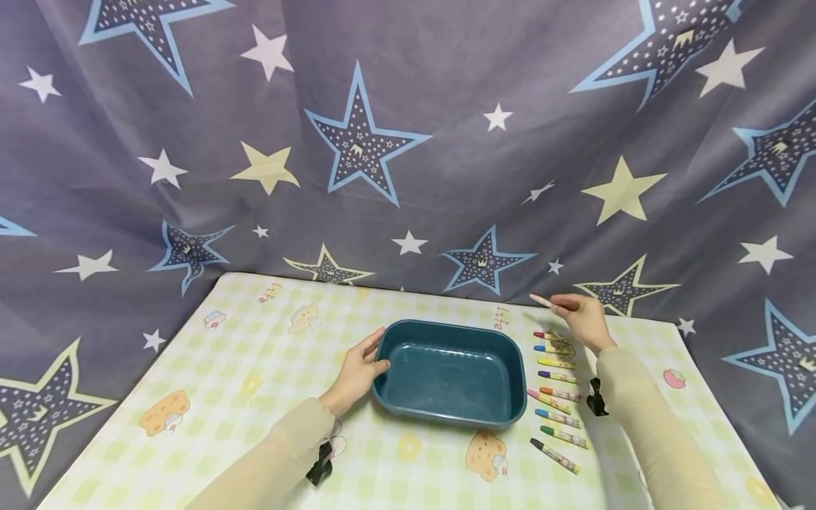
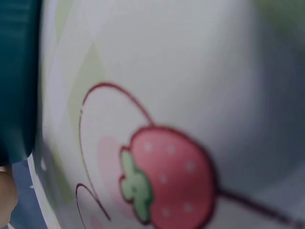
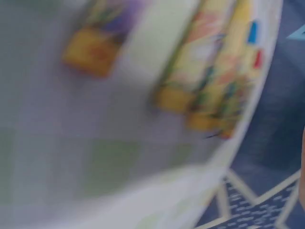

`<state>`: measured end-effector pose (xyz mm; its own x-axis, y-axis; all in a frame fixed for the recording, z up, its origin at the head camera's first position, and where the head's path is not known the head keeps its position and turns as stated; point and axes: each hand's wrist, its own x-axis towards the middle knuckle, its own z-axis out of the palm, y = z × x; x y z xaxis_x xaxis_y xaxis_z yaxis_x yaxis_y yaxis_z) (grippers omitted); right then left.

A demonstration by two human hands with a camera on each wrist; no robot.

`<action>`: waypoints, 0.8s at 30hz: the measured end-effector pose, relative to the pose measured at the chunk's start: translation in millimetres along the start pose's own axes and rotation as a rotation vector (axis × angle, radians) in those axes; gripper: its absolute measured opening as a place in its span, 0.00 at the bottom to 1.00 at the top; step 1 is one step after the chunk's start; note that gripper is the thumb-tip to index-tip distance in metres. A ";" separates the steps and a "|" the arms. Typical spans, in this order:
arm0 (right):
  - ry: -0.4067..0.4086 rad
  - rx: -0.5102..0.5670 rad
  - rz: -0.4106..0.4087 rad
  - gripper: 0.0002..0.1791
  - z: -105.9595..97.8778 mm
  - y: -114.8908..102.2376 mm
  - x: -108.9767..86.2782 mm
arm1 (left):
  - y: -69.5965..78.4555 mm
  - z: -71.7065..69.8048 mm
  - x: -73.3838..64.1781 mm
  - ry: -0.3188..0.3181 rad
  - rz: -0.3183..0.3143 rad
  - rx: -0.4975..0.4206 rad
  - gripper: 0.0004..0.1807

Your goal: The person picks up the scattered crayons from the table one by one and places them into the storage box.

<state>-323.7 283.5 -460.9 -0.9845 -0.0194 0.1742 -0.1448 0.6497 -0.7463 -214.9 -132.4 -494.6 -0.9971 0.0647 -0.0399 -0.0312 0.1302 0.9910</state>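
A dark teal rectangular plastic tub (image 1: 449,386) stands on the table, and its inside is bare. At its left end my left hand (image 1: 354,372) holds the rim, thumb over the edge and fingers along the outer wall. The left wrist view catches the tub's side (image 2: 16,81) and a bit of a finger (image 2: 6,196). Beyond the tub's far right corner, my right hand (image 1: 586,324) pinches a pale pink crayon (image 1: 542,301) by one end, its tip pointing left. Below that hand lies a column of crayons, from a red one (image 1: 552,336) down to a black one (image 1: 553,455).
Several wrapped crayons (image 3: 183,71) appear blurred in the right wrist view. A checked cloth with cartoon prints (image 1: 255,397) covers the table. Behind the table's back edge hangs a grey curtain with stars (image 1: 446,184). Black straps (image 1: 596,398) hang at both wrists.
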 end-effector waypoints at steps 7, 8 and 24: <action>-0.001 0.055 -0.102 0.17 -3.7 -46.6 -4.6 | 1.3 1.8 0.2 0.009 -0.028 0.007 0.35; 0.000 0.056 -0.117 0.18 -3.7 -52.4 -6.0 | 1.0 2.0 0.5 0.010 -0.030 0.007 0.35; -0.111 0.277 -0.124 0.16 32.3 -93.6 -34.7 | 29.6 2.1 -9.3 -0.014 -0.043 -0.010 0.35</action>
<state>-279.1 198.8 -417.8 -0.9603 -0.1783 0.2145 -0.2703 0.4056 -0.8732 -206.4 -127.0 -465.2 -0.9937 0.0733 -0.0842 -0.0748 0.1232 0.9896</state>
